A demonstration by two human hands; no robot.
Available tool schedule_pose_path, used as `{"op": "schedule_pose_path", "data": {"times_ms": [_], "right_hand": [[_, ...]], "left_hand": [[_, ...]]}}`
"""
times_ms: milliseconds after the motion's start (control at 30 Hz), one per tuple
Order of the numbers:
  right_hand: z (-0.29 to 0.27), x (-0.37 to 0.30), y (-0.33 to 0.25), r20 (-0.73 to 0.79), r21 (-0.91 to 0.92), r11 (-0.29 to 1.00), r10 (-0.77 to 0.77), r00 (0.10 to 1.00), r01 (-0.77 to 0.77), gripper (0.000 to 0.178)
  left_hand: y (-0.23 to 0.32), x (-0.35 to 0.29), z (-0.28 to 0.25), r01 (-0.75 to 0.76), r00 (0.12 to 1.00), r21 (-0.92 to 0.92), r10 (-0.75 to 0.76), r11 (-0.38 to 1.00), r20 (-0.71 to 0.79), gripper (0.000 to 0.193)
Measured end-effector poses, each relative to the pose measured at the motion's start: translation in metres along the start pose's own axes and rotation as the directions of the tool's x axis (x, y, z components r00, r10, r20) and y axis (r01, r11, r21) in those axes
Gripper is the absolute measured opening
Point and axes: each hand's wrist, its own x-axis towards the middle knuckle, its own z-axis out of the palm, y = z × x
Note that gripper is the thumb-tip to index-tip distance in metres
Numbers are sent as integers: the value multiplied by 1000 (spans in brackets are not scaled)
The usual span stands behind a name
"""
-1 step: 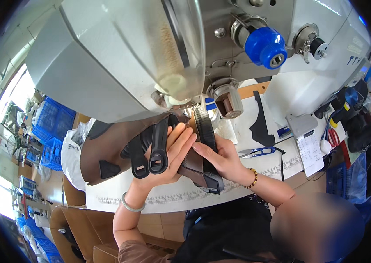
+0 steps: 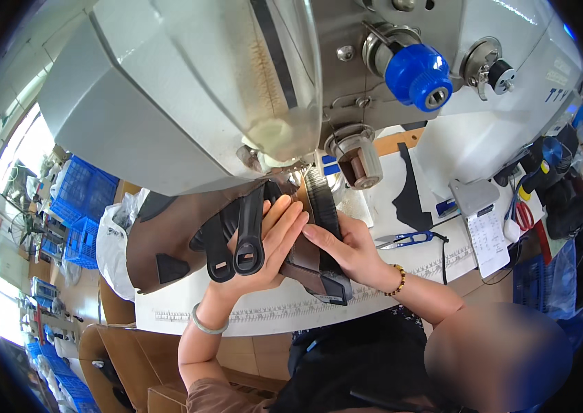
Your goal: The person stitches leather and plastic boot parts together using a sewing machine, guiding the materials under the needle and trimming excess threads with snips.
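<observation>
I judged the brown leather-like piece (image 2: 188, 224) light and pliable, stiffer along its black trim, the better hold; it stretched from the near left corner of the surface (image 2: 188, 296) to beneath the sewing machine (image 2: 167, 103); my left grip (image 2: 271, 244) lay flat-fingered on it, my right grip (image 2: 353, 251) pinched the trimmed edge; black straps (image 2: 249, 227) crowded the left; blue-handled snips (image 2: 412, 238) sat towards the near edge, rightward.
</observation>
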Motion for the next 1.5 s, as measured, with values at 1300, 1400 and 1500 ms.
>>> {"op": "schedule_pose_path", "data": {"times_ms": [1300, 1400, 1500], "right_hand": [[18, -32, -11, -186, -118, 992, -67, 980, 45, 21], [20, -35, -4, -189, -182, 980, -118, 975, 83, 18], [18, -37, -2, -183, -228, 967, -159, 970, 115, 17]], "left_hand": [[8, -5, -6, -5, 991, 107, -10, 994, 135, 55], [6, -11, 0, 33, 996, -11, -32, 999, 86, 57], [8, -15, 4, 54, 994, -75, -47, 996, 98, 58]]}}
